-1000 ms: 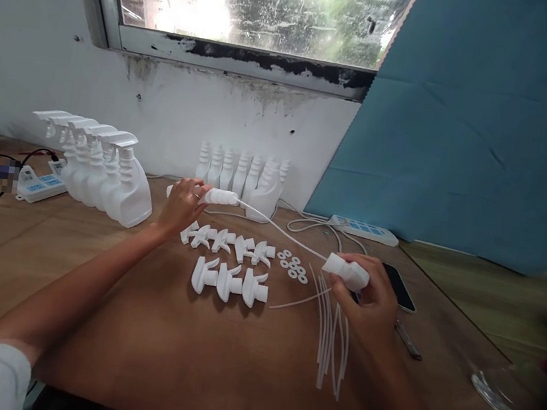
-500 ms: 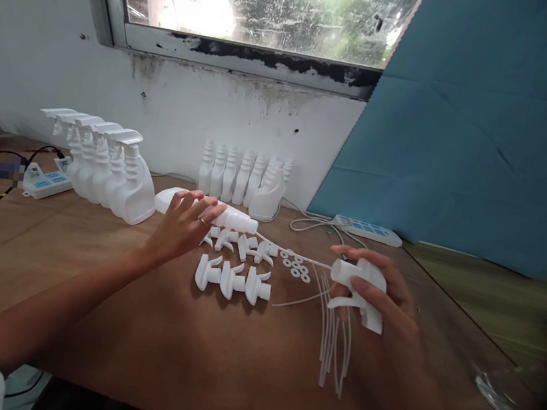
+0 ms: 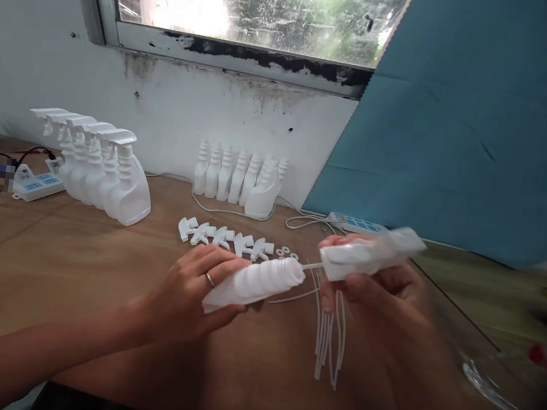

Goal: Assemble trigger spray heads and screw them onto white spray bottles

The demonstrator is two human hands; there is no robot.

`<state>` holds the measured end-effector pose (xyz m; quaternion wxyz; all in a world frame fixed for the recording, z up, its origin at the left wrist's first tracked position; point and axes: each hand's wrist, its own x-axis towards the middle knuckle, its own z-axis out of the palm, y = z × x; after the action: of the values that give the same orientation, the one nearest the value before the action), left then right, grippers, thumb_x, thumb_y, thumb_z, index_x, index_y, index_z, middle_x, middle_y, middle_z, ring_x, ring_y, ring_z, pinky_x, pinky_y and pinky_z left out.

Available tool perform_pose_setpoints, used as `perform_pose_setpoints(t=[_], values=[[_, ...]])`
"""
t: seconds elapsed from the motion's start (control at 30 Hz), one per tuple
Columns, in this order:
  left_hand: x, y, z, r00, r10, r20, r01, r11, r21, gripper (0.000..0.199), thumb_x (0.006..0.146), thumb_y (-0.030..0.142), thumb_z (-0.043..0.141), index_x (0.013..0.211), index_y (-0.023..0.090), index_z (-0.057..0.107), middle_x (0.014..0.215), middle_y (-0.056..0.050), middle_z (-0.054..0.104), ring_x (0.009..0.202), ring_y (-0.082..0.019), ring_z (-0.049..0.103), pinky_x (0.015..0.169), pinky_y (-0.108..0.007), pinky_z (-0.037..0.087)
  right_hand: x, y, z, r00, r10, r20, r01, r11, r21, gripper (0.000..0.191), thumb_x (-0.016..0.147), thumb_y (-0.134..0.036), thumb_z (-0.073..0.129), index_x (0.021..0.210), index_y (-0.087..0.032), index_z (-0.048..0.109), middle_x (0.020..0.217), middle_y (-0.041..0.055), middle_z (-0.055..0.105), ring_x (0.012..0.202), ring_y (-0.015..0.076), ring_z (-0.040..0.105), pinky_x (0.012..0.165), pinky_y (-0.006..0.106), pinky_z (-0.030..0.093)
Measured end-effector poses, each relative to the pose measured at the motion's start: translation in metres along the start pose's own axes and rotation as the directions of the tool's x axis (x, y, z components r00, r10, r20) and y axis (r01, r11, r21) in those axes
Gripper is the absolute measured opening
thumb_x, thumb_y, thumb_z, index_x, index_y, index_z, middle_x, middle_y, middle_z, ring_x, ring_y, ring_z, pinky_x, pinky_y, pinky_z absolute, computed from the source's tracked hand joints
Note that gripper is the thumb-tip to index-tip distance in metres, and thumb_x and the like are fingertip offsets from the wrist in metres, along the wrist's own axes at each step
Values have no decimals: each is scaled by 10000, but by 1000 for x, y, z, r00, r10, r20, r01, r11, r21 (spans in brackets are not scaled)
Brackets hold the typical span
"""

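Note:
A white ribbed-neck bottle (image 3: 263,283) is gripped in my left hand (image 3: 196,289), tilted with its mouth toward the right. My right hand (image 3: 374,285) is closed on a white spray head (image 3: 368,254), slightly blurred. A thin white tube (image 3: 312,265) runs between the spray head and the bottle's mouth; its far end is hidden inside the bottle. Behind my left hand lie several loose spray heads (image 3: 223,237) in a row, with small white rings (image 3: 283,251) beside them. Several loose tubes (image 3: 323,346) lie below my right hand.
Several bottles with spray heads (image 3: 127,186) stand at the left. Several bottles without heads (image 3: 225,175) stand by the wall. Power strips (image 3: 39,186) and cables lie at the left and behind my right hand. A clear round object (image 3: 488,388) sits at the right.
My left hand has brought the bottle toward me and to the right, turning its mouth up. The spray head in my right hand has rotated and risen, and the gap between the two has narrowed.

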<state>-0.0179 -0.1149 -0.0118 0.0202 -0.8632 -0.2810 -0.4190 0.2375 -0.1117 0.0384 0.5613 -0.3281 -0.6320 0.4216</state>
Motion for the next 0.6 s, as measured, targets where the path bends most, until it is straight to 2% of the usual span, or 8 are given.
perform_pose_setpoints(t=[0.1, 0.2, 0.27, 0.33, 0.4, 0.47, 0.53, 0.6], values=[[-1, 11, 8, 993, -109, 40, 115, 969, -218, 456, 813, 296, 678, 1231, 261, 501, 1083, -100, 636, 954, -237, 614, 795, -374, 545, 2, -12, 13, 995, -92, 28, 96, 985, -141, 254, 724, -334, 778, 938, -248, 671, 716, -5, 601, 560, 136, 553, 507, 275, 487], [-6, 15, 22, 972, -191, 139, 229, 906, -356, 422, 793, 300, 697, 1176, 274, 523, 1082, -74, 636, 950, -223, 622, 790, -355, 557, 9, -19, 24, 985, -91, 144, 131, 946, -298, 169, 729, -306, 765, 821, -228, 648, 721, -9, 562, 633, 128, 521, 524, 239, 446], [-11, 14, 31, 959, -219, 178, 274, 877, -396, 449, 788, 307, 701, 1193, 292, 506, 1098, -58, 642, 968, -221, 624, 809, -357, 558, 12, -17, 30, 972, -58, 229, 132, 937, -323, 174, 732, -304, 753, 749, -207, 609, 700, -16, 536, 624, 118, 493, 521, 233, 426], [-17, 11, 36, 956, -236, 176, 289, 867, -406, 508, 789, 341, 699, 1246, 314, 479, 1119, -56, 647, 970, -226, 631, 798, -359, 565, 12, -9, 38, 964, -42, 263, 115, 956, -270, 200, 725, -309, 752, 741, -197, 587, 701, -17, 536, 623, 117, 496, 525, 235, 433], [-21, 4, 35, 970, -212, 119, 242, 880, -408, 548, 791, 435, 686, 1282, 322, 472, 1086, -69, 661, 911, -237, 644, 725, -361, 572, 7, 5, 48, 959, -39, 281, 81, 987, -140, 195, 753, -347, 723, 801, -204, 599, 717, -6, 570, 647, 134, 538, 557, 255, 471], [-19, -5, 27, 989, -145, 12, 135, 888, -439, 455, 830, 545, 595, 1212, 301, 548, 944, -77, 673, 799, -240, 639, 623, -362, 552, 2, 20, 58, 940, -59, 336, 42, 997, 57, 218, 818, -429, 637, 863, -217, 620, 785, 26, 639, 724, 166, 601, 634, 295, 517], [-9, -15, 13, 986, -103, -134, 23, 865, -501, 396, 890, 602, 438, 964, 266, 634, 754, -66, 623, 676, -223, 593, 547, -362, 501, -3, 32, 66, 933, -79, 351, 20, 986, 168, 246, 830, -466, 608, 843, -221, 623, 790, 36, 664, 745, 177, 621, 680, 316, 522], [9, -20, -5, 960, -125, -251, -22, 858, -513, 516, 908, 651, 299, 751, 245, 575, 669, -47, 545, 604, -200, 528, 532, -369, 463, -6, 40, 71, 934, -88, 345, 8, 974, 228, 246, 823, -463, 616, 825, -217, 621, 732, 28, 652, 702, 171, 613, 675, 317, 512]])
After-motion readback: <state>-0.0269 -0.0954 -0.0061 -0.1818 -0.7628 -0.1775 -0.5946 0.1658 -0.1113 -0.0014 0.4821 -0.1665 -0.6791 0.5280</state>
